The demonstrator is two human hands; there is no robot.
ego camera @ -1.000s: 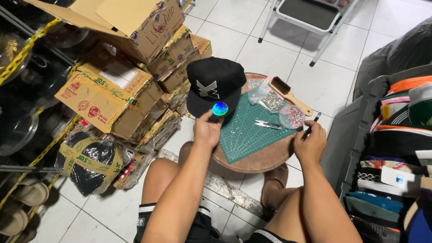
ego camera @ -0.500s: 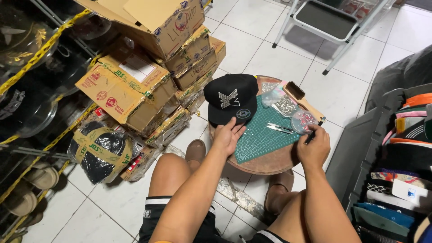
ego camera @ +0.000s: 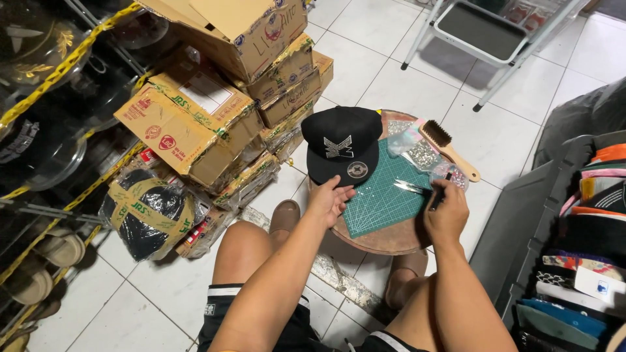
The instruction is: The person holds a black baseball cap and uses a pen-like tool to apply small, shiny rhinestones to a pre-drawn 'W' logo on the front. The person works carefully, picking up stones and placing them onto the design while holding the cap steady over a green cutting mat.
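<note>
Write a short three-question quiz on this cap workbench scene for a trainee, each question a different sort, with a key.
1. True or false: the black cap lies on the floor beside the cardboard boxes.
2. Multiple choice: the left hand touches
A. the wooden brush
B. the brim of the cap
C. the step stool
3. Fill in: the right hand holds a thin dark ______ over the green cutting mat.

Key
1. False; it sits on the round stool top, partly on the mat.
2. B
3. Tool, pen-like; its exact kind is too small to tell.
</note>
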